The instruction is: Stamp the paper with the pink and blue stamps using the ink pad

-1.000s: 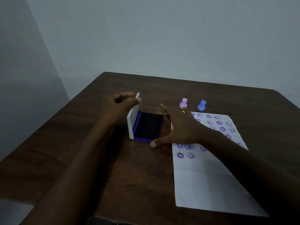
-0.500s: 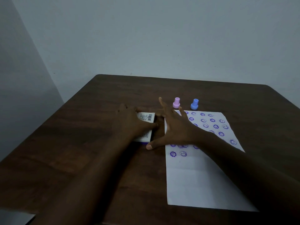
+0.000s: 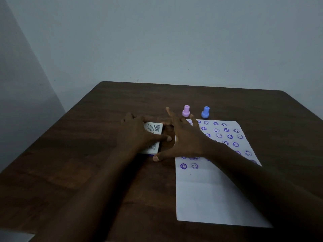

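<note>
The ink pad (image 3: 154, 131) lies with its white lid down, a barcode label on top. My left hand (image 3: 139, 135) rests flat on that lid, fingers spread over it. My right hand (image 3: 183, 140) is spread open just right of the pad, its thumb at the pad's near corner, its palm over the left edge of the white paper (image 3: 209, 193). Many purple smiley and flower prints cover the paper's far half. The pink stamp (image 3: 186, 111) and the blue stamp (image 3: 205, 112) stand upright beyond the paper's far edge, untouched.
Everything sits on a dark wooden table (image 3: 78, 163) set against a pale wall. The table's far edge runs behind the stamps, and its left edge falls away at the lower left.
The ink pad stood open with its purple pad showing; my left hand has swung the lid down and now lies on it. My right hand has stayed beside the pad.
</note>
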